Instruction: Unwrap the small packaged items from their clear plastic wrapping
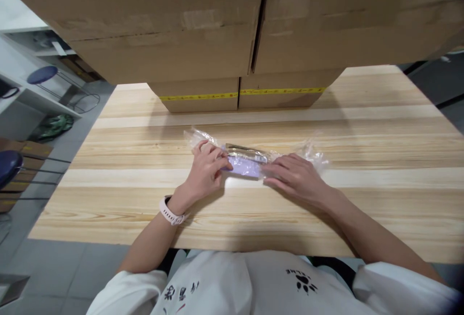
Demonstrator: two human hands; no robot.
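On the wooden table, straight in front of me, lies a flat purple box (244, 166) in a clear plastic bag (311, 155). Crinkled ends of the bag stick out on both sides. A dark gold strip with a small white label runs along the box's far edge. My left hand (210, 165) is closed on the left end, its thumb and fingers on the purple part. The right end is gripped by my right hand (293, 175), with fingers bent over the plastic. Both hands partly cover the ends of the box.
Large cardboard boxes (163, 30) overhang the far side of the wooden table (380, 160). Beneath them stand smaller cartons (203, 103) with a yellow printed band. Blue stools (42, 75) and a shelf are on the floor at the left.
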